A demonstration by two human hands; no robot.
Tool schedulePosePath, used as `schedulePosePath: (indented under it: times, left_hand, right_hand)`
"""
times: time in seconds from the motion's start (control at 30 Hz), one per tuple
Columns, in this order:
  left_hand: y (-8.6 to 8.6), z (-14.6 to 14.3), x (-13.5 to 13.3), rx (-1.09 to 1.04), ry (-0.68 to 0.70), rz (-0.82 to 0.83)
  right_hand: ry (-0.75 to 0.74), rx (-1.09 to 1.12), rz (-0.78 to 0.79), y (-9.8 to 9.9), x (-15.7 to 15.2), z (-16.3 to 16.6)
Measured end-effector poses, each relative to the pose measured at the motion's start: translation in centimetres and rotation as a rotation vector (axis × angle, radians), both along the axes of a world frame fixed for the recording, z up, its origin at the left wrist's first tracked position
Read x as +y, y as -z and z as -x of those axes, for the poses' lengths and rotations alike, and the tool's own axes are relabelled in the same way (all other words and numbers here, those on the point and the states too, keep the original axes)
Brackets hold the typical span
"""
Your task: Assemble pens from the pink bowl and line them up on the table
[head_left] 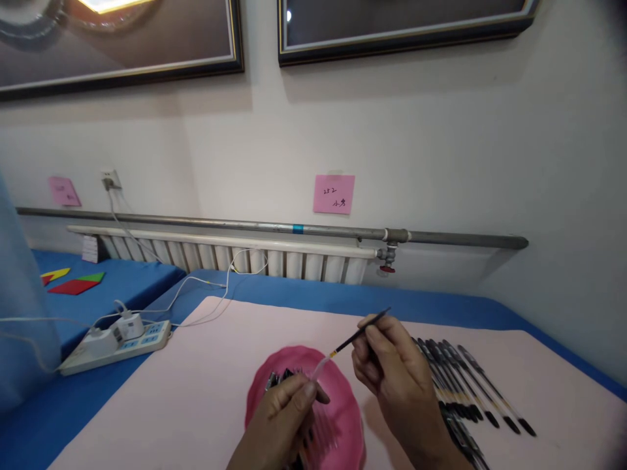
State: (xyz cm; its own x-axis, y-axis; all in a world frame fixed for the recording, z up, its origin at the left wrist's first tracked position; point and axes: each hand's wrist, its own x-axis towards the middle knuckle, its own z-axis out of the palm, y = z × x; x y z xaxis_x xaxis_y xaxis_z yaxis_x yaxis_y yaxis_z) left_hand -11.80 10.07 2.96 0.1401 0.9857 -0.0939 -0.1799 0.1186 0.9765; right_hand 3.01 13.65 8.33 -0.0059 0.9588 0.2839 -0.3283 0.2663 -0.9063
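My right hand pinches a thin dark pen refill, tilted with its lower end toward my left hand. My left hand is closed on a slim clear tube, apparently a pen barrel, over a pink scalloped dish. The refill's amber-coloured end meets the tube's upper end; whether it sits inside cannot be made out. More clear and black pen parts lie in the dish, partly hidden by my left hand. Right of my right hand, several black-capped pens lie side by side.
Pink paper covers much of the blue table. At left, a power strip holds white chargers with trailing cables. Behind the table run a radiator and a metal pipe. Coloured flat shapes lie on another blue surface.
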Motion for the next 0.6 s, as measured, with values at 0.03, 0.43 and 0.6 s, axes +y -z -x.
schedulePosePath:
  times: [0.03,0.43,0.6]
  left_hand:
    - [0.1,0.1,0.0,0.021,0.005,-0.01]
    - [-0.4,-0.4,0.2,-0.198,0.064,0.294]
    - [0.1,0.2,0.9,-0.368,-0.054,0.353]
  right_hand:
    - [-0.019,-0.016,0.024,0.0,0.2,-0.1]
    - [-0.143,-0.156,0.303,1.2,1.5,0.8]
    - [-0.215,-0.112,0.422,2.3,2.6,0.4]
